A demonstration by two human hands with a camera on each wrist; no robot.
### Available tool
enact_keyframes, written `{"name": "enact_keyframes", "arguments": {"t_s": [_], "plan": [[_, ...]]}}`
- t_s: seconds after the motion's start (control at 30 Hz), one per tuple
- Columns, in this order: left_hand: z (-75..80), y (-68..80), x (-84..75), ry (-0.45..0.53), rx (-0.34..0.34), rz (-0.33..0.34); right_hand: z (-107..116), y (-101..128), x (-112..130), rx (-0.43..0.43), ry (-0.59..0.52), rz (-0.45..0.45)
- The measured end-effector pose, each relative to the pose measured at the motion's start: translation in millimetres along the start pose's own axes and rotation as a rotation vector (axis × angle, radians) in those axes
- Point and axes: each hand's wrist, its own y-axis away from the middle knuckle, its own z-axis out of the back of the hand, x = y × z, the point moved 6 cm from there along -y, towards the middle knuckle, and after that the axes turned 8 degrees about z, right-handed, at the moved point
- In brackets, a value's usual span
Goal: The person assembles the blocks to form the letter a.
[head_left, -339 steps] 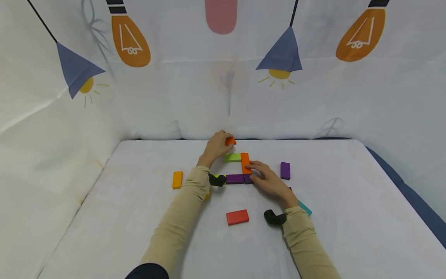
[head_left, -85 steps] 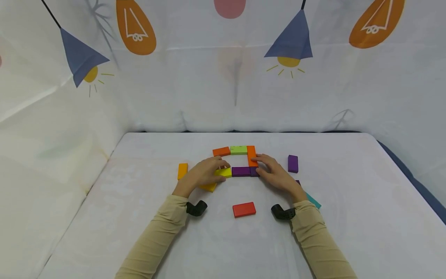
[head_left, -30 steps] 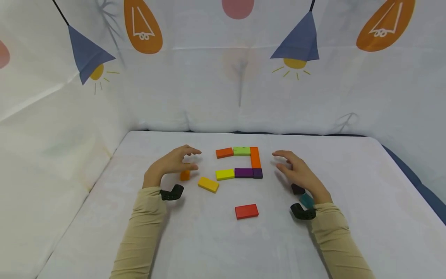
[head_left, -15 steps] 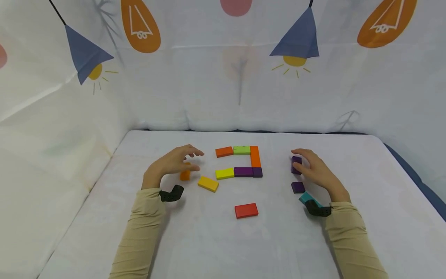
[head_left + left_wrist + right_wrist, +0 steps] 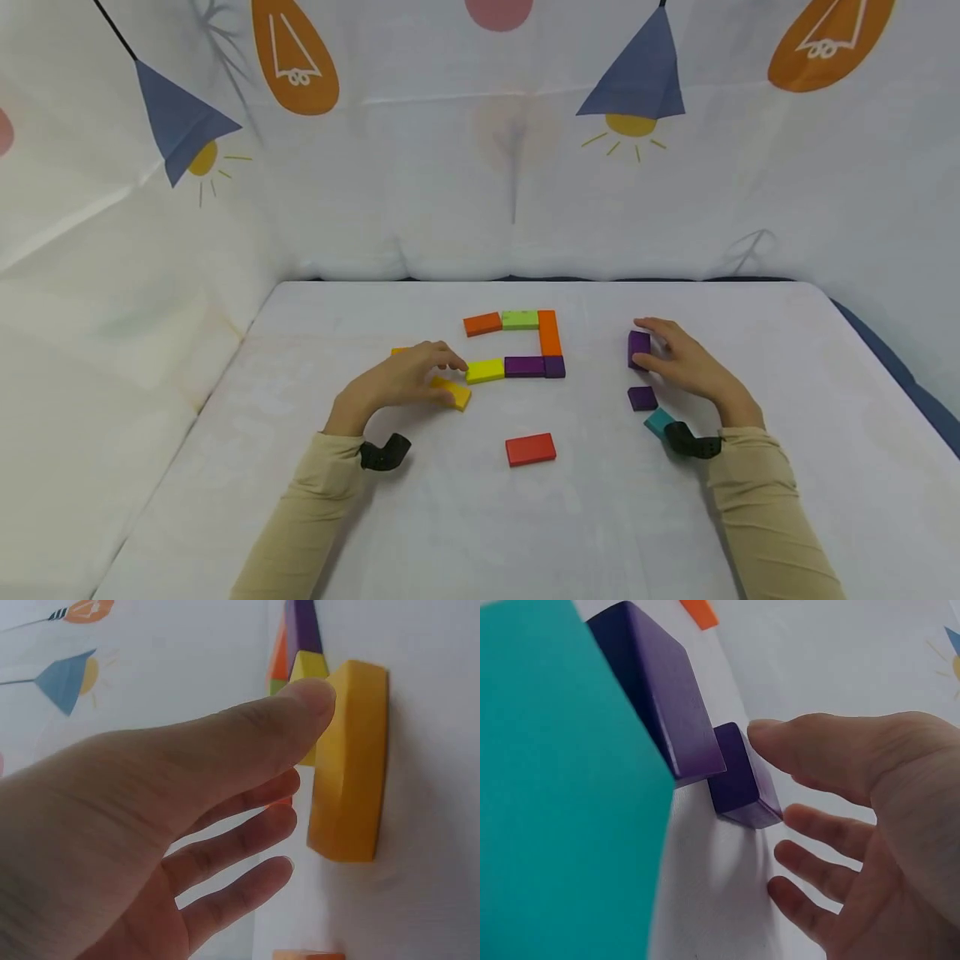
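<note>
My left hand (image 5: pixel 405 379) is over a yellow-orange block (image 5: pixel 453 393), its thumb right at the block's near side and its other fingers spread beyond it. In the left wrist view the thumb tip overlaps this block (image 5: pixel 351 761). At the right, my right hand (image 5: pixel 690 362) has thumb and fingers loosely around a standing purple block (image 5: pixel 638 348). The right wrist view has the thumb and index fingertips right at this block's (image 5: pixel 739 776) edges. Between the hands, an open-sided outline is made of orange-red (image 5: pixel 482 324), green (image 5: pixel 520 320), orange (image 5: pixel 550 333), purple (image 5: pixel 523 367) and yellow (image 5: pixel 485 371) blocks.
A red block (image 5: pixel 530 450) lies in front of the outline. Another purple block (image 5: pixel 642 398) and a teal block (image 5: pixel 658 422) lie by the right wrist. An orange block (image 5: pixel 399 351) is mostly hidden behind the left hand. White cloth (image 5: pixel 420 208) hangs behind the table.
The orange-red block was set down left of the green one. Both hands left the outline: the right went to the standing purple block, the left moved aside, then forward over the yellow-orange block.
</note>
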Motion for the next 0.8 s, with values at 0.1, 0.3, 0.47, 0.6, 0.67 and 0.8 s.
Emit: {"name": "enact_keyframes", "arguments": {"t_s": [0.1, 0.3, 0.47, 0.6, 0.67, 0.8], "plan": [[-4.5, 2.6, -3.4, -0.025, -0.007, -0.02, 0.3, 0.3, -0.5, 0.003, -0.002, -0.001], [-9.5, 4.6, -6.6, -0.085, -0.025, -0.054, -0.6, 3.5, -1.8, 0.029, -0.027, -0.027], [-10.8, 4.1, -7.0, -0.102, -0.024, -0.063, -1.1, 5.3, -3.3, 0.053, -0.039, -0.062], [-10.7, 4.0, -6.5, -0.115, -0.025, -0.07, -1.9, 4.9, -3.9, 0.049, -0.05, -0.043], [-10.5, 4.0, -5.7, -0.116, -0.024, -0.068, -1.3, 4.1, -3.4, 0.041, -0.044, -0.024], [-10.4, 4.6, -4.6, -0.113, -0.021, -0.062, -0.1, 4.5, -1.0, 0.024, -0.03, 0.003]]}}
